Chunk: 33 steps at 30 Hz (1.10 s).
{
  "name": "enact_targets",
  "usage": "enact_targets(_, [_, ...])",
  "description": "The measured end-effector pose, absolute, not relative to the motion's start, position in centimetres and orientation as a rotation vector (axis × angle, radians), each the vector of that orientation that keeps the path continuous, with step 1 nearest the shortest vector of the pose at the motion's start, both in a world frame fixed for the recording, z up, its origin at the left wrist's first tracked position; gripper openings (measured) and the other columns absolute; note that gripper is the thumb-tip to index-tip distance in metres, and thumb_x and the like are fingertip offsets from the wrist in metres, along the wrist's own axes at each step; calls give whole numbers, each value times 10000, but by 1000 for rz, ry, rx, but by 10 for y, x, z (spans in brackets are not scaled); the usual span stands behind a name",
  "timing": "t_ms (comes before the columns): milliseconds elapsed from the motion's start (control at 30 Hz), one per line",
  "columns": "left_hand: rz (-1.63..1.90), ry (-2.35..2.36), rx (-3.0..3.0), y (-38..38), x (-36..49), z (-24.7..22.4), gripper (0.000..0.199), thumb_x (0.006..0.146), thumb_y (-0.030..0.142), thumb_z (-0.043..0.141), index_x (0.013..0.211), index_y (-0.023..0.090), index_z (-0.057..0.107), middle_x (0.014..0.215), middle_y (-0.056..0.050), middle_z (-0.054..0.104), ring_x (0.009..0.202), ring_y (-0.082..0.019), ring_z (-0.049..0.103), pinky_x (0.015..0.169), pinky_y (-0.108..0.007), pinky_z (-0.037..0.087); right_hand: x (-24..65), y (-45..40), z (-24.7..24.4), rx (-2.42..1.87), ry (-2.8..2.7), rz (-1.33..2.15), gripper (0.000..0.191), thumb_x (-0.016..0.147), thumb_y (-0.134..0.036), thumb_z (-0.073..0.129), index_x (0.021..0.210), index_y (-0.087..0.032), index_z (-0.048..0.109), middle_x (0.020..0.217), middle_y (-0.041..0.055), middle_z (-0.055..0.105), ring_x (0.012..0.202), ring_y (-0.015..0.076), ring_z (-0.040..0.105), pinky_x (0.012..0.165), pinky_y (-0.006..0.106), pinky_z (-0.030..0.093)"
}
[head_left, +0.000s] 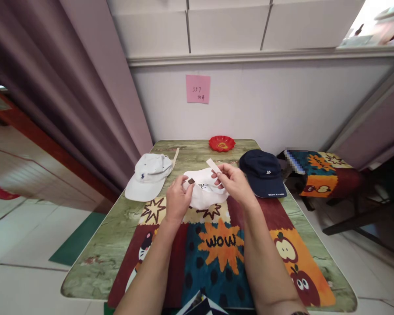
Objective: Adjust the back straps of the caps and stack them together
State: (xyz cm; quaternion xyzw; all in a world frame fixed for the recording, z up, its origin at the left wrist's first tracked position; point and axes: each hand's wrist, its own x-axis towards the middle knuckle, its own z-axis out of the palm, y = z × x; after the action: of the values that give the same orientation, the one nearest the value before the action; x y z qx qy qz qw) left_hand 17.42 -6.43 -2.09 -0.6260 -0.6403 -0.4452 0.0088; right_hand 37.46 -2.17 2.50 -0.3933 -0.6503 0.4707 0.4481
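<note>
Three caps are counted on the bench. At left, one pale fabric cap, brim pointing near and left. At centre, one white cap, soft and rounded, brim near, its long axis unclear; the left hand is closed at its left side on one small brown tab. The right hand pinches one flat, pale strip. Far side: one red scalloped dish. At right, one navy cap, brim near.

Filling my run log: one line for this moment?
left hand: touching white cap; right hand: holding pale strip; beside: navy cap; behind: red dish
</note>
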Motion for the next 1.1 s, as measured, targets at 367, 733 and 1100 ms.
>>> enact_targets(367, [-1396,-1861,-2045,-68,176,-22,186,828,266,667,990,217,590,898,-9,669,550,-119,538,659,-273,467,357,-15,10,-1110,-1713,945,268,867,-424,589,852,-205,742,606,-14,663,575,127,552,581,227,359])
enact_targets(733, [-1569,-2021,-2009,-70,176,-27,190,802,250,641,982,211,596,887,-23,675,605,-127,574,627,-250,472,343,-16,0,-1120,-1818,975,256,852,-382,585,740,-191,715,738,14,712,712,149,605,645,231,386])
enact_targets(1100, [-1543,-1833,-1985,-80,182,-11,174,873,308,645,1001,225,729,1062,-82,648,712,-134,598,737,-277,492,333,-15,-9,-960,-1721,1120,266,798,-418,650,768,-163,718,754,10,699,729,148,600,674,228,417])
